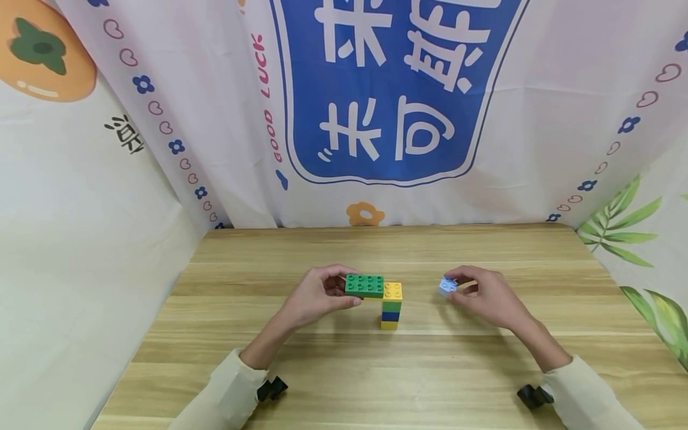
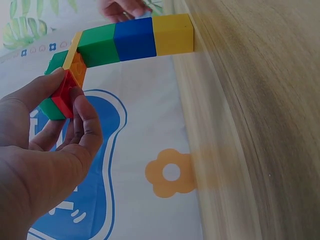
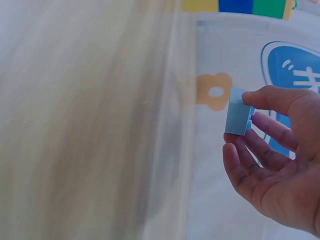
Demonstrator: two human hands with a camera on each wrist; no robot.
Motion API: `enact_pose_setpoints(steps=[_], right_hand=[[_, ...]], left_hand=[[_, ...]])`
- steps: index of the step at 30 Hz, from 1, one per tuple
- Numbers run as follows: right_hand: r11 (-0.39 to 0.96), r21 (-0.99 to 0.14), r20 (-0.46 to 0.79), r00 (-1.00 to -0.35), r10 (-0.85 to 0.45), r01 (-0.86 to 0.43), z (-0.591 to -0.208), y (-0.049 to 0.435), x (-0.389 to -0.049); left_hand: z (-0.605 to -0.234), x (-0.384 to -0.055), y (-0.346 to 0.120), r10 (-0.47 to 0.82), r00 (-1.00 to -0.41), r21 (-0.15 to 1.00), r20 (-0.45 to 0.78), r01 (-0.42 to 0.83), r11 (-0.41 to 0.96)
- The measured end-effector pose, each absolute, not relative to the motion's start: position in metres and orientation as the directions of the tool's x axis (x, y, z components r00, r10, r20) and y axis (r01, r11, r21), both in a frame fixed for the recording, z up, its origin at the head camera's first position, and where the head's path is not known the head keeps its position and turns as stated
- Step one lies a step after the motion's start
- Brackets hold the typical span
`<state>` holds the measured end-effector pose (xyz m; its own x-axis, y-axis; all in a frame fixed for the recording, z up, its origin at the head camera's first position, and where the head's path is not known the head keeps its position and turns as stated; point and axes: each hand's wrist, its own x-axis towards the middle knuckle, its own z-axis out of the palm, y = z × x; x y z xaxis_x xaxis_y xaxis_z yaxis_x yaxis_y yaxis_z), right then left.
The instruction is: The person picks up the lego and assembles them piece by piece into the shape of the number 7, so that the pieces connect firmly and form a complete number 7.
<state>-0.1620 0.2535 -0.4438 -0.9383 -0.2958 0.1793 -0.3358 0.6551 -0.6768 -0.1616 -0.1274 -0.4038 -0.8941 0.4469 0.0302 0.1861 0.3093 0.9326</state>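
A small tower stands on the table, with a yellow brick (image 1: 389, 326) at its foot, then a blue brick (image 2: 135, 39) and a green brick (image 2: 98, 45). A yellow-orange piece (image 1: 393, 291) tops it and reaches left. Beside its exposed studs lies a long green brick (image 1: 364, 285) with a red brick (image 2: 64, 96) under its left end. My left hand (image 1: 319, 295) pinches the red brick between thumb and fingers, close against the green one. To the tower's right, my right hand (image 1: 486, 298) holds a light blue brick (image 3: 236, 112) by thumb and fingertips, apart from the tower.
The wooden table (image 1: 419, 382) runs back to a printed curtain (image 1: 242, 149) with a blue panel. Similar cloth hangs at both sides. Black devices sit at both wrists, the left one (image 1: 272, 388) and the right one (image 1: 534, 396).
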Motion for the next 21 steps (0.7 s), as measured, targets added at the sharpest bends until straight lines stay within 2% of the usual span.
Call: enact_pose_setpoints(steps=[21], right_hand=[[0.558, -0.691, 0.316, -0.886, -0.338, -0.459, -0.416, 0.220, -0.148]], left_hand=[[-0.407, -0.161, -0.126, 0.448, -0.893, 0.936, 0.036, 0.187, 0.297]])
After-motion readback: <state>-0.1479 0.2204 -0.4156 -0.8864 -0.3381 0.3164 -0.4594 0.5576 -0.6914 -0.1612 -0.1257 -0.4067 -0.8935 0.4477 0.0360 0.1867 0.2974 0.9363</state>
